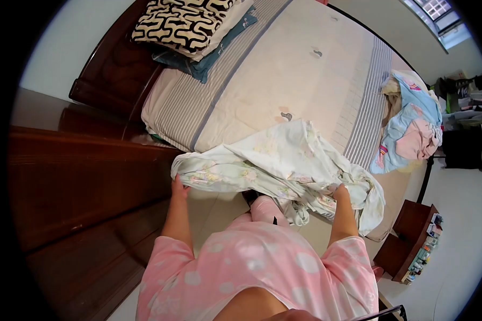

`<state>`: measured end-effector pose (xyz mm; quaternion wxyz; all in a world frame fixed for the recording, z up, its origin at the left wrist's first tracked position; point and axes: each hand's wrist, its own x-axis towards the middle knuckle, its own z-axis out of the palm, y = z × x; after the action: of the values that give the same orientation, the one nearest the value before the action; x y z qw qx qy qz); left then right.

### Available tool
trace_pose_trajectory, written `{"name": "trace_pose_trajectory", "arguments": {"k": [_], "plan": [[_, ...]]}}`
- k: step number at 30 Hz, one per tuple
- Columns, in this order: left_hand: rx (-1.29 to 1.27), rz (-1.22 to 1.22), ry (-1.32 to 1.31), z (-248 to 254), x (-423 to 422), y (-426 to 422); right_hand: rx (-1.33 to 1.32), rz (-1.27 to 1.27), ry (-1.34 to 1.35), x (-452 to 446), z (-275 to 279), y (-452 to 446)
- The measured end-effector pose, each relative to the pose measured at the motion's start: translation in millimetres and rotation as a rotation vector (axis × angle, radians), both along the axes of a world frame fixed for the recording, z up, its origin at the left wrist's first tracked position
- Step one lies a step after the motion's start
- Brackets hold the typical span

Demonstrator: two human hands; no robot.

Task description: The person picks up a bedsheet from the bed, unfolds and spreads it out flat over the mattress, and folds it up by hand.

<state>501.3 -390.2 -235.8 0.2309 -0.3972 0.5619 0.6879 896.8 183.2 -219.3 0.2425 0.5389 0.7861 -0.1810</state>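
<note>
Holding pale floral cloth (276,152) along near side of bed (262,85), partly on it, partly hanging off. Left hand (181,186): grip closed on cloth edge, toward bed's head end. Right hand (339,191): grip clenched on bunched cloth, partly hidden, toward foot end. Patterned pillow (179,24) at bed's head; light-blue cloth (409,109) at foot.

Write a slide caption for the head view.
Left hand and right hand hold a floral cloth partly over the bed.
</note>
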Motion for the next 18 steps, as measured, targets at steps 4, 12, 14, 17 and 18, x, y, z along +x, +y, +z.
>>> {"name": "trace_pose_trajectory", "arguments": {"k": [4,12,14,17,18], "plan": [[0.127,0.005,0.056,15,-17,14,-0.053,0.079,-0.005,8,-14,6],[0.469,-0.230,0.403,125,-111,168,-0.193,-0.391,1.005,-94,73,19],[0.571,-0.236,0.514,176,-136,219,-0.510,-0.567,1.323,-134,139,17],[0.770,-0.229,0.723,273,-171,290,-0.675,-0.561,1.557,-182,216,21],[0.841,-0.251,0.787,312,-177,310,-0.742,-0.562,1.647,-199,256,10]]}}
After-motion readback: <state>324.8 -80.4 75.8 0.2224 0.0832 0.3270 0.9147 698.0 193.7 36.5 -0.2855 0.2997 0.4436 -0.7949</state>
